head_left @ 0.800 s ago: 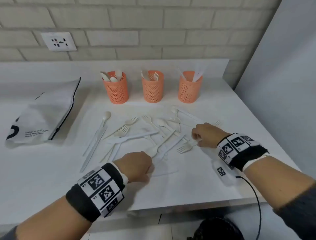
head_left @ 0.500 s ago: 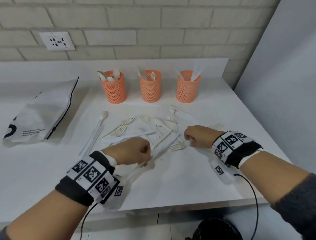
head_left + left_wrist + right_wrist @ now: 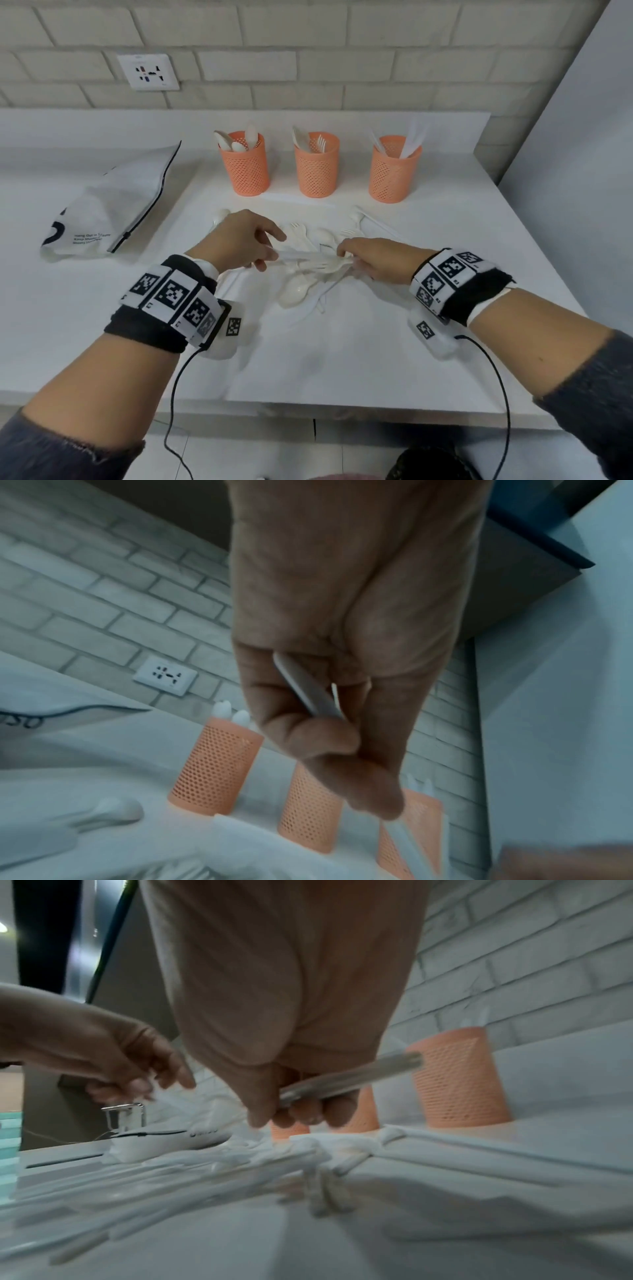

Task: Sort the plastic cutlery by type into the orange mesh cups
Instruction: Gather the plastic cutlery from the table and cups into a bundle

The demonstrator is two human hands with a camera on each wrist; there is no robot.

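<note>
Three orange mesh cups stand in a row at the back: the left cup point(image 3: 245, 164) holds spoons, the middle cup point(image 3: 317, 169) forks, the right cup point(image 3: 394, 173) knives. Loose white cutlery point(image 3: 301, 291) lies piled in front of them. My left hand point(image 3: 246, 240) hovers over the pile and pinches a slim white utensil handle point(image 3: 308, 693) between thumb and fingers; I cannot tell its type. My right hand point(image 3: 370, 258) grips a white fork point(image 3: 329, 265), tines pointing left towards the left hand. The handle point(image 3: 346, 1080) runs across its curled fingers.
A white zip pouch point(image 3: 109, 202) lies at the left of the white table point(image 3: 376, 359). A brick wall with a socket point(image 3: 148, 72) runs behind the cups. The table's right edge meets a grey wall. Cables hang from both wrists over the front edge.
Both hands have closed in over the pile. The left hand has lifted forward with its utensil, and the right hand has carried the fork left until the two nearly meet.
</note>
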